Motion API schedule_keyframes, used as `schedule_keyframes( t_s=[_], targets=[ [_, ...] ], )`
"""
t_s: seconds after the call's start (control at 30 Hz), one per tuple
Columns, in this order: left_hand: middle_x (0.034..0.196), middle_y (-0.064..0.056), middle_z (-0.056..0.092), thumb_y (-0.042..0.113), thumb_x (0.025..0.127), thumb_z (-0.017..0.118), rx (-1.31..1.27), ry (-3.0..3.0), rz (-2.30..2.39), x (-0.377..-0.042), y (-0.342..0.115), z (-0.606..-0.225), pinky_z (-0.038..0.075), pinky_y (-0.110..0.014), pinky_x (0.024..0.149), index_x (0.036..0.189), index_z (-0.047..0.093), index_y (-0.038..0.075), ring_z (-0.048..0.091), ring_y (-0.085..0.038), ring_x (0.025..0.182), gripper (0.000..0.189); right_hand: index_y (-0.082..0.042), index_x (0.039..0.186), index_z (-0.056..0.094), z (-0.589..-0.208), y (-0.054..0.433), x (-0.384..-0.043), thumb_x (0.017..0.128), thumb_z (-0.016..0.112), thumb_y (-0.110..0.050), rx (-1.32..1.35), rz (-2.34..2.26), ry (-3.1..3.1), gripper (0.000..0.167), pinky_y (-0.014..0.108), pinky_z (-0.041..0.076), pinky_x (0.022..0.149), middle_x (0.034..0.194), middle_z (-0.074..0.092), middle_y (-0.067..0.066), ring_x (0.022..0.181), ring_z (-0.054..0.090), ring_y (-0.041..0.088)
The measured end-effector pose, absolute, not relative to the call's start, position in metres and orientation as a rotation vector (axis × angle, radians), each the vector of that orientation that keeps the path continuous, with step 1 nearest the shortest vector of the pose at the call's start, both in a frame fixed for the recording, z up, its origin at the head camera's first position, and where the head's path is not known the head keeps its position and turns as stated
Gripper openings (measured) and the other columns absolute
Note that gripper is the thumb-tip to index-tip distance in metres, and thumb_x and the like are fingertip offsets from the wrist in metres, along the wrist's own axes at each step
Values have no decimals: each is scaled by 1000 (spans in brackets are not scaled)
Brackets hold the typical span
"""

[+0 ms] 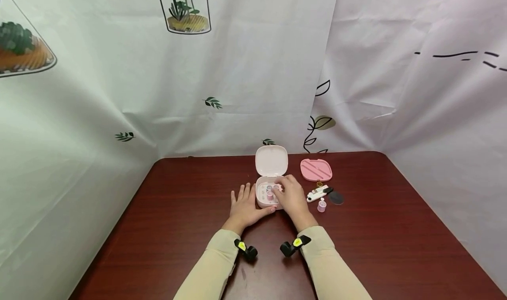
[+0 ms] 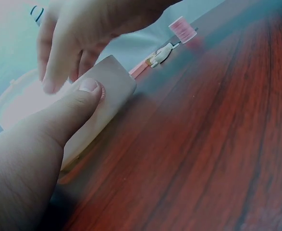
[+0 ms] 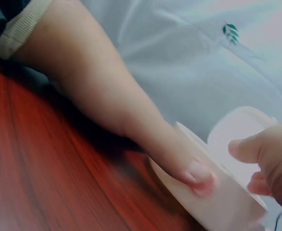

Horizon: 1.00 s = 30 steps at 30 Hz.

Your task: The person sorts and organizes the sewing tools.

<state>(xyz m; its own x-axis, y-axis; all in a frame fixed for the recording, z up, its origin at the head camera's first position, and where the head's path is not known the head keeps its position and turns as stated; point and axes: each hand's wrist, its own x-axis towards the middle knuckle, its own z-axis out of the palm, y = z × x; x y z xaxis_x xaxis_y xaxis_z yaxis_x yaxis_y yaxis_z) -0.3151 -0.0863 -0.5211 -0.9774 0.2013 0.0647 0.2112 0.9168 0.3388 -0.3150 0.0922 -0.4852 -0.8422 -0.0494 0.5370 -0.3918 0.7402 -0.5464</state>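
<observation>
A pale pink box [image 1: 259, 201] stands on the table with its lid [image 1: 271, 160] raised at the back. My left hand [image 1: 244, 208] lies at the box's left side, fingers straight and spread. Its thumb [image 2: 83, 98] presses the front wall, and a small pink ribbed edge shows beside that thumb. Over the box's right part is my right hand [image 1: 292, 198], fingers pointing down into it. Nothing shows between its thumb [image 3: 244, 149] and fingers in the right wrist view; the box hides what lies below. Inside, a pink thread spool [image 1: 270, 195] stands near that thumb.
Right of the box lie a pink grooved tray [image 1: 316, 170], a small yellowish ring [image 1: 319, 184], a white tool with a black end [image 1: 317, 194] and a dark disc [image 1: 336, 198]. Another pink thread spool [image 1: 321, 206] stands nearer. White cloth [image 1: 253, 71] hangs behind the table.
</observation>
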Motion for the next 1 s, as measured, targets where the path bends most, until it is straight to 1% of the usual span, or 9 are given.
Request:
schedule_keyframes(
  t_s=[0.07,0.2,0.3,0.33,0.53,0.63,0.77,0.87,1.0],
  targets=[
    [166,-17,21,91,76,47,-327,-3047,-545,-316,-86,-522,0,-61,120,162,21,11,11,-34,155,121,-5,103,74,-486,102,-316,84,83,-11,317,907,-2397,22,44,53,80,98,64,10,87,64,27],
    [165,-19,23,91,75,50,-343,-3026,-606,-316,-86,-520,0,-62,120,161,24,9,13,-37,154,122,-4,103,73,-488,124,-315,85,81,-11,249,875,-2365,21,48,52,87,101,64,13,95,64,32],
    [165,-20,23,91,74,50,-345,-3016,-624,-315,-88,-519,0,-63,120,161,25,9,14,-38,154,123,-3,103,72,-488,141,-313,85,80,-11,209,879,-2365,21,50,51,90,105,65,15,100,64,35],
    [165,-19,23,91,74,50,-338,-3016,-622,-315,-89,-519,0,-63,120,161,24,9,14,-37,154,123,-3,104,72,-487,146,-313,85,80,-11,204,882,-2370,22,50,52,89,106,65,15,98,64,35],
    [166,-17,21,90,74,52,-294,-3040,-607,-315,-93,-517,-2,-61,120,163,20,12,11,-35,155,122,-3,110,70,-491,179,-311,89,77,-15,211,933,-2404,26,44,54,83,105,64,14,90,65,29],
    [166,-18,21,90,75,52,-308,-3039,-616,-315,-92,-516,-1,-62,120,163,21,12,11,-36,155,122,-3,114,69,-496,196,-306,89,77,-18,209,986,-2437,30,39,57,73,104,63,11,85,66,25],
    [165,-18,23,90,75,53,-328,-3025,-621,-314,-90,-515,1,-63,120,162,23,11,13,-36,154,121,-4,117,67,-503,214,-300,87,79,-23,212,1001,-2484,37,31,55,65,102,62,8,77,63,19],
    [165,-19,24,89,75,53,-327,-3021,-617,-314,-89,-517,2,-64,119,162,23,11,14,-37,154,121,-4,116,66,-508,223,-296,84,82,-23,252,1005,-2510,41,29,51,69,98,62,7,78,59,17],
    [165,-18,24,90,75,53,-326,-3028,-607,-314,-87,-518,2,-63,120,162,24,11,14,-36,154,121,-2,111,66,-514,230,-290,79,85,-17,304,1047,-2514,40,27,50,67,92,60,5,76,57,15]
  ],
)
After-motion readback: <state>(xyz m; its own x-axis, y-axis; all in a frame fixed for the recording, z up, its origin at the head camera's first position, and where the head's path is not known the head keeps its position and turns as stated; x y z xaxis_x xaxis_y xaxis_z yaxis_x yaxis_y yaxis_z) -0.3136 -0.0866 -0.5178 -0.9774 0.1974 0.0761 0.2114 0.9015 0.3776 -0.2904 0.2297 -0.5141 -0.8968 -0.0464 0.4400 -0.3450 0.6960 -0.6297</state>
